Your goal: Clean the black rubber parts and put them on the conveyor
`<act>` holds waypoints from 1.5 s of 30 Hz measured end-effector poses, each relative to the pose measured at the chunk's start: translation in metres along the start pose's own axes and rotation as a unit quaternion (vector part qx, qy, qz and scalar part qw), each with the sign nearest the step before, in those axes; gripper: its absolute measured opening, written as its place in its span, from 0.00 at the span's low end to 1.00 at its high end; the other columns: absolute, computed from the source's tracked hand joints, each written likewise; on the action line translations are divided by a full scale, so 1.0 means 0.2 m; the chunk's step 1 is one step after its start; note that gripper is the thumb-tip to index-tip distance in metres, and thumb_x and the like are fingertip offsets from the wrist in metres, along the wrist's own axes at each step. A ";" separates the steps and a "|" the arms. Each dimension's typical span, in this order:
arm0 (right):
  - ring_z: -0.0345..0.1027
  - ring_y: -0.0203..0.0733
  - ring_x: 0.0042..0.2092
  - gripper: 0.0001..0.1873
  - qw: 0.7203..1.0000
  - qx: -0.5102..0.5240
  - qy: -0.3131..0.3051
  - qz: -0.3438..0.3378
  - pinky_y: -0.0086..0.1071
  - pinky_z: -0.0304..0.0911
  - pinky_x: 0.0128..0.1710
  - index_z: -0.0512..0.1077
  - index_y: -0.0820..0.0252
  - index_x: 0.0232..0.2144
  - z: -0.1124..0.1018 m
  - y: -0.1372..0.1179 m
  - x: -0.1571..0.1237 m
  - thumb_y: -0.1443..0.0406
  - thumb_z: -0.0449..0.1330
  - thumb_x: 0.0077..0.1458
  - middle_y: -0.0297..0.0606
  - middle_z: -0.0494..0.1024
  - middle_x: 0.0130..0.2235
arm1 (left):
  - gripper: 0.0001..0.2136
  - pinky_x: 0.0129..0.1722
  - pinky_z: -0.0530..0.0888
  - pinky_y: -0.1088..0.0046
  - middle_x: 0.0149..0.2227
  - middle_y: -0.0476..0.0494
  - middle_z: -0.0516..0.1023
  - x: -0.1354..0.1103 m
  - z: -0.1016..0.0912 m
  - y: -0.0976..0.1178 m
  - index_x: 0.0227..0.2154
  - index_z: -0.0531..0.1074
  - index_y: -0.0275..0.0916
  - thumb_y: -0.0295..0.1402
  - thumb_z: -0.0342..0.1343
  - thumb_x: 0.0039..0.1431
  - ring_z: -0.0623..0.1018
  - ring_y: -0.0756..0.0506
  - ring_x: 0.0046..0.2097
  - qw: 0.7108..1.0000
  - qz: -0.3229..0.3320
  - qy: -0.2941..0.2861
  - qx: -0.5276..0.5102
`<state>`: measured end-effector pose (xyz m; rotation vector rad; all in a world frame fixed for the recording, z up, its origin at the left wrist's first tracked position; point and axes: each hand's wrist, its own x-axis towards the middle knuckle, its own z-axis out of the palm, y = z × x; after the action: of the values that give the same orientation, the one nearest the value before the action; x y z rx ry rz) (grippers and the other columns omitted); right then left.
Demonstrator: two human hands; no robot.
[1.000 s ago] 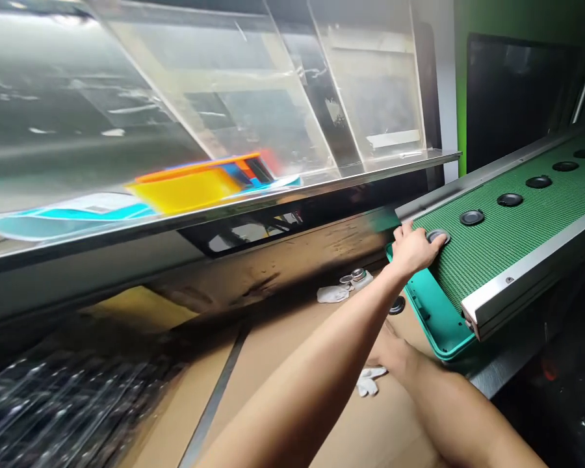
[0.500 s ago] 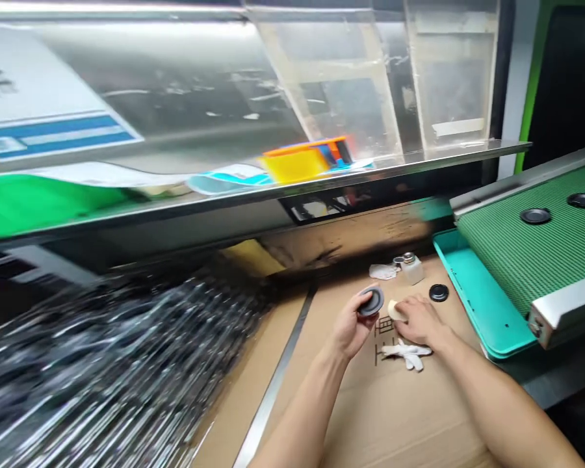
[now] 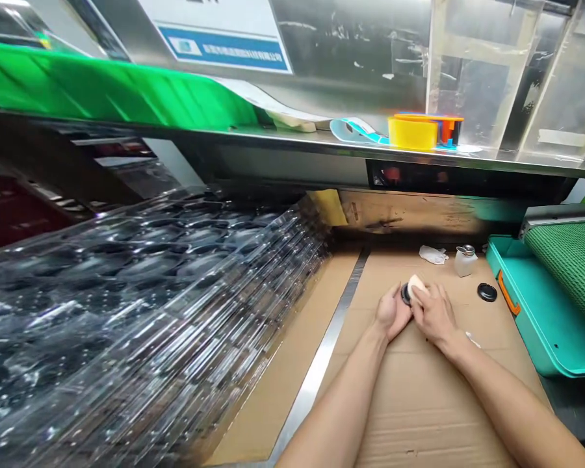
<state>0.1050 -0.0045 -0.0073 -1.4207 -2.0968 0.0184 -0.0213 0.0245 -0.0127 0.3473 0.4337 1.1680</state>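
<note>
My left hand (image 3: pixel 390 313) is closed around a small round black part (image 3: pixel 405 294), mostly hidden by my fingers and the pad. A cream-white sponge pad (image 3: pixel 416 283) is pinched in my right hand (image 3: pixel 435 314) and rests against that part. Both hands meet above the cardboard sheet (image 3: pixel 409 409). Another round black part (image 3: pixel 487 292) lies on the cardboard to the right. Beyond the hands are a small white bottle with a metal top (image 3: pixel 465 261) and a crumpled white cloth (image 3: pixel 433 254).
Stacked clear plastic trays (image 3: pixel 166 312) fill the left side. A teal bin (image 3: pixel 541 325) with an orange handle stands at the right, beside a green conveyor belt (image 3: pixel 575 260). Overhead, a metal shelf (image 3: pixel 292 140) carries a yellow container (image 3: pixel 412 132). A white glove scrap (image 3: pixel 472 339) shows behind my right forearm.
The view has swung left. My hands, apart before, have come together, with the sponge pad now against the black part. Most of the white glove is now hidden by my right arm.
</note>
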 end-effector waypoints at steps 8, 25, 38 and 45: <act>0.62 0.48 0.51 0.20 0.998 -0.016 -0.009 -0.057 0.41 0.64 0.52 0.72 0.53 0.57 0.01 0.02 -0.05 0.63 0.53 0.66 0.47 0.69 0.55 | 0.16 0.52 0.76 0.63 0.39 0.33 0.82 0.00 0.00 0.00 0.37 0.77 0.31 0.32 0.44 0.70 0.81 0.41 0.45 0.998 -0.040 0.026 0.027; 0.60 0.51 0.49 0.19 0.997 -0.059 -0.020 -0.041 0.41 0.64 0.48 0.72 0.54 0.56 -0.02 -0.04 -0.11 0.63 0.54 0.65 0.48 0.69 0.53 | 0.18 0.52 0.76 0.60 0.41 0.32 0.82 -0.01 -0.04 0.00 0.38 0.78 0.31 0.36 0.44 0.71 0.81 0.40 0.46 0.995 -0.063 0.036 0.060; 0.68 0.46 0.51 0.30 0.986 0.150 -0.021 0.070 0.40 0.66 0.53 0.65 0.59 0.58 -0.10 0.08 -0.06 0.63 0.63 0.53 0.45 0.69 0.50 | 0.16 0.48 0.77 0.64 0.40 0.38 0.81 -0.01 0.00 0.01 0.46 0.76 0.32 0.39 0.48 0.70 0.80 0.44 0.41 0.996 -0.024 0.045 0.070; 0.72 0.47 0.50 0.22 0.973 0.182 -0.089 0.110 0.40 0.65 0.52 0.70 0.53 0.54 -0.14 0.06 -0.05 0.58 0.61 0.57 0.39 0.79 0.49 | 0.18 0.49 0.76 0.63 0.40 0.37 0.81 -0.02 0.02 -0.02 0.51 0.74 0.32 0.41 0.49 0.70 0.81 0.42 0.43 0.995 -0.006 0.062 0.074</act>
<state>0.1320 -0.0158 0.0080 -1.4539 -1.9345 0.6076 -0.0182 0.0191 -0.0105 0.4006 0.6317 1.1532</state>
